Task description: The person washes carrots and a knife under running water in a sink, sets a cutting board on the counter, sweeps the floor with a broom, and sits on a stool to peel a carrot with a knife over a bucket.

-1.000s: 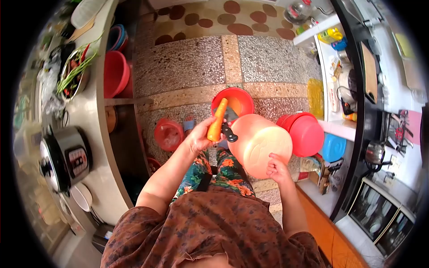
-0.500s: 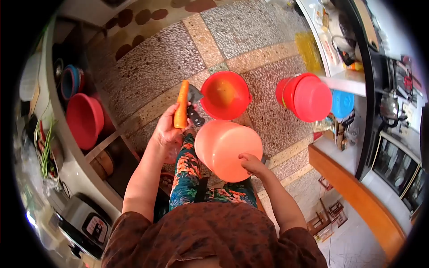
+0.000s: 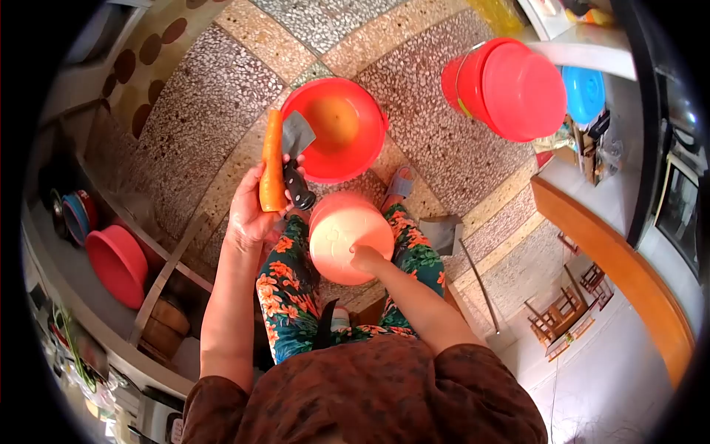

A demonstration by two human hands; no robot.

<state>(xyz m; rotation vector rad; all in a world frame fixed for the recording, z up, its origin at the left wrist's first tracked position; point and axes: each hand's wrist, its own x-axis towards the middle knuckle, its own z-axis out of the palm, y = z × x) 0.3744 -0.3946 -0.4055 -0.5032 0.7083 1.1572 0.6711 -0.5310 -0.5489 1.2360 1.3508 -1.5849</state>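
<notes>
A carrot [image 3: 272, 164] stands upright in my left hand [image 3: 250, 209], together with a knife [image 3: 299, 185] whose black handle points down and whose broad blade overlaps a red basin's rim. That red basin [image 3: 368, 111] is on the floor with orange-tinted liquid inside. My right hand [image 3: 366, 257] has its fingers closed against the flat face of a pink plastic tub [image 3: 333, 240], which sits between my knees. Whether those fingers grip anything is hidden.
Red buckets [image 3: 523, 90] stand at the upper right beside a blue container [image 3: 583, 92]. A dustpan [image 3: 441, 234] with a long handle lies right of my leg. Shelves at the left hold a pink basin [image 3: 117, 265]. Small wooden chairs [image 3: 556, 314] are at the lower right.
The view has turned and shifted. The pink tub now sits lower between my knees, with my right hand still on it. The carrot and knife remain in my left hand.
</notes>
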